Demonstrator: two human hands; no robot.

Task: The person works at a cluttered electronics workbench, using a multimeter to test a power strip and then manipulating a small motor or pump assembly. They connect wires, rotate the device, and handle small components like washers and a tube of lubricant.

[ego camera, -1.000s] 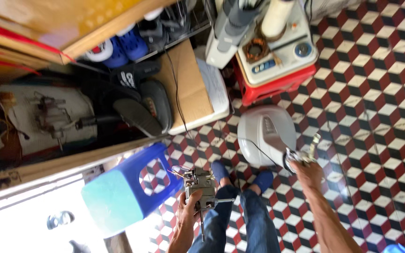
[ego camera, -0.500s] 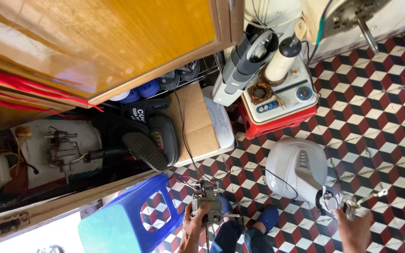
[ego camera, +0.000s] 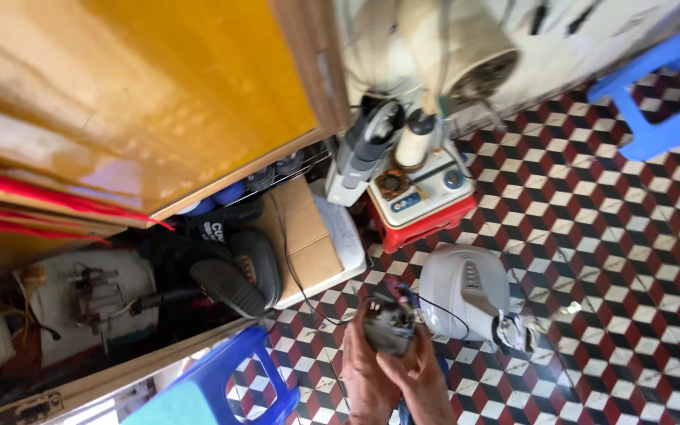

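My left hand [ego camera: 358,370] and my right hand [ego camera: 421,376] meet at the bottom centre, both closed around a small grey motor-like part [ego camera: 388,325] with coloured wires on top. A thin black wire runs from the part to a white plastic appliance housing [ego camera: 463,290] lying on the tiled floor just right of my hands. A small cluster of loose metal parts [ego camera: 518,332] lies against the housing's right end.
A red stool [ego camera: 426,224] carrying a white appliance base stands behind the housing. A wooden tabletop [ego camera: 120,94] fills the upper left, with cardboard [ego camera: 302,236], dark sandals [ego camera: 238,279] and clutter beneath. Blue stools stand at the top right [ego camera: 663,110] and bottom left [ego camera: 234,378].
My right hand has come in from beside the white housing and now grips the grey part together with my left hand. The view has tilted further up the room.
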